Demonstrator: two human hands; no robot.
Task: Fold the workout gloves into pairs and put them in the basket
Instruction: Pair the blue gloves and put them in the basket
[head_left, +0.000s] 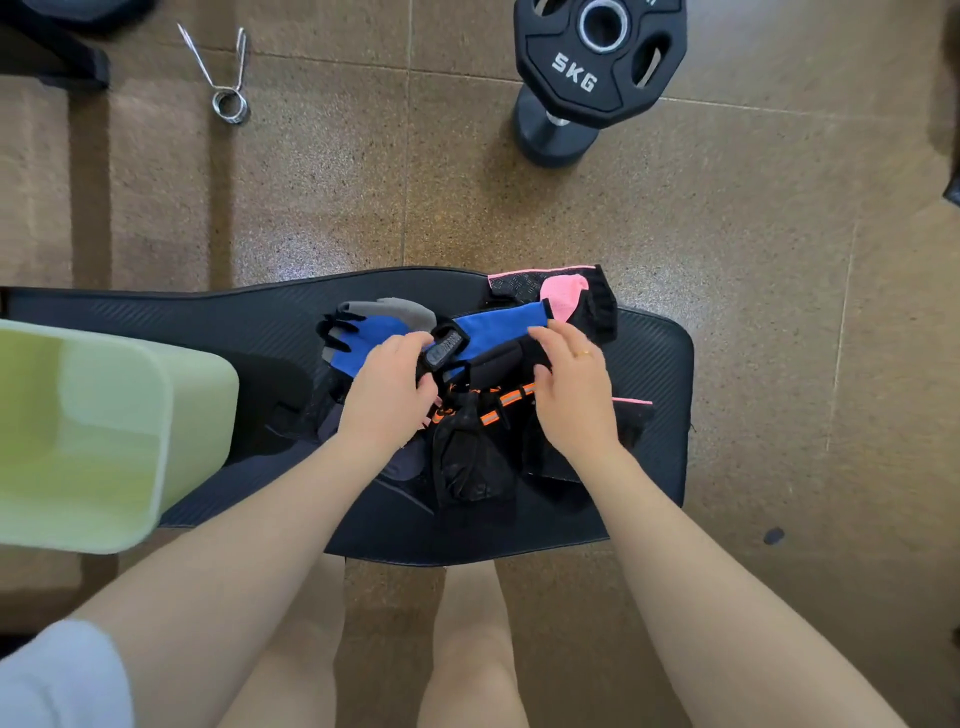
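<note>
Several workout gloves lie in a heap on a black padded bench (649, 467). A blue glove (493, 327) lies across the top, and a second blue glove (363, 338) with grey and black fingers sits to its left. My left hand (387, 397) pinches the black wrist strap of the blue glove. My right hand (574, 387) grips the same glove's black palm side. A pink and black glove (563, 299) lies at the far right edge. A black glove with orange trim (470, 447) lies below my hands. The pale green basket (104, 436) stands at the left on the bench.
A 5 kg black weight plate on a dumbbell (597, 57) stands on the brown tiled floor at the far right. A metal spring collar (228, 78) lies on the floor at the far left. My knees are under the bench's near edge.
</note>
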